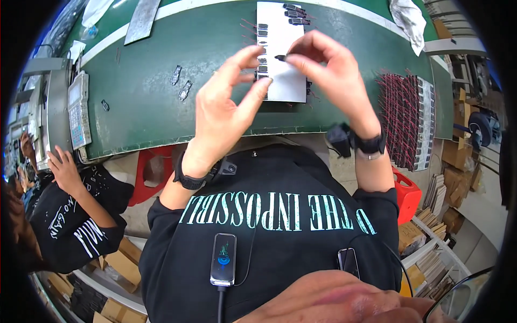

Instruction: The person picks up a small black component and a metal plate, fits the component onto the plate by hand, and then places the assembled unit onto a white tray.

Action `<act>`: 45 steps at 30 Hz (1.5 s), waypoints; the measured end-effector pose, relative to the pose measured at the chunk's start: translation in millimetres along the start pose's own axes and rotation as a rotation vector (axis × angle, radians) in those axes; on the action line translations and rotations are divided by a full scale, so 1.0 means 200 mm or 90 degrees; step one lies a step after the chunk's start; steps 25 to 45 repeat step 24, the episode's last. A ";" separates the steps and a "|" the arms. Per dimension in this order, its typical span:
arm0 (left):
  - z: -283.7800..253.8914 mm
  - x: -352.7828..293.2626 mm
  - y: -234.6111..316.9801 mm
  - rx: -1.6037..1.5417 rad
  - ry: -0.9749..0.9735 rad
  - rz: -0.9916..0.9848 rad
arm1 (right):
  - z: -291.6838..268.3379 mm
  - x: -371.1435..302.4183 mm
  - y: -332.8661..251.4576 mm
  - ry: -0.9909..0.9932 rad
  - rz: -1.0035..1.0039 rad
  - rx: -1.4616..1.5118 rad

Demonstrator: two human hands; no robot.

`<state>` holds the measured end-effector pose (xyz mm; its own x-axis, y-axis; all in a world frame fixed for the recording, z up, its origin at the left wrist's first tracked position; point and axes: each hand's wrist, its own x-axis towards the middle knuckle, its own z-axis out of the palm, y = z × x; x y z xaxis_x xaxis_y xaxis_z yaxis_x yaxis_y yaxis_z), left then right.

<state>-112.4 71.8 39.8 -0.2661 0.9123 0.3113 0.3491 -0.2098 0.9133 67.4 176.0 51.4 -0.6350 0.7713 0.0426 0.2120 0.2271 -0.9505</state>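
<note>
My right hand (336, 75) pinches a small black part (280, 57) between thumb and finger, above a white board (285, 86) on the green table. Over the board's left edge, my left hand (223, 105) is open, its thumb and fingers apart with nothing seen between them. A column of small black parts (262, 33) with thin red wires runs along that edge, partly hidden by my left fingers. More wired black parts (297, 14) lie at the board's far right corner.
Small dark pieces (185, 90) lie loose on the green table (145, 116) to the left. Bundled red wires (398, 118) sit at the right. A keypad device (78, 110) stands by the left edge, near a co-worker's hand (64, 169). Red stools (406, 196) flank me.
</note>
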 end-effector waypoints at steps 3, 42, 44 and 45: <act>-0.02 0.01 -0.01 -0.013 0.023 0.012 | -0.13 0.12 0.12 0.139 -0.005 -0.235; -0.45 -0.11 -0.27 0.441 0.128 -0.021 | 0.04 0.41 0.11 0.060 -0.276 -0.619; -0.45 -0.11 -0.27 0.441 0.128 -0.021 | 0.04 0.41 0.11 0.060 -0.276 -0.619; -0.45 -0.11 -0.27 0.441 0.128 -0.021 | 0.04 0.41 0.11 0.060 -0.276 -0.619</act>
